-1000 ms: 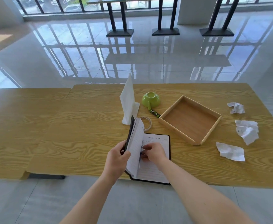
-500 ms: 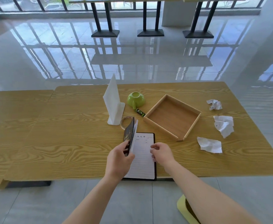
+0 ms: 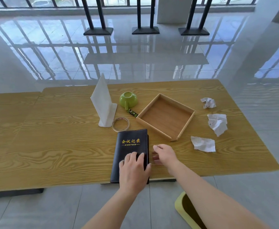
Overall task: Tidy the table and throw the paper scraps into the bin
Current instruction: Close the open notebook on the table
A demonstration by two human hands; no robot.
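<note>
A black notebook (image 3: 130, 146) with gold lettering lies closed at the table's near edge. My left hand (image 3: 133, 169) rests flat on its lower cover, fingers spread. My right hand (image 3: 164, 154) hovers just right of the notebook, fingers loosely curled, holding nothing. Three crumpled paper scraps lie on the right of the table: one far (image 3: 208, 102), one in the middle (image 3: 217, 123), one nearest (image 3: 203, 144). A yellow-green bin (image 3: 184, 207) stands on the floor below the table's edge, partly hidden by my right forearm.
An empty wooden tray (image 3: 181, 128) sits mid-table. Left of it are a small green tube (image 3: 132, 112), a green cup (image 3: 128, 99) on its side, a tape roll (image 3: 120, 124) and a white upright napkin holder (image 3: 103, 103). The wooden table (image 3: 52, 138) extends left.
The notebook, open with my left hand holding up its cover and pages, is now closed flat. My right hand has come off the page and moved to the right of it.
</note>
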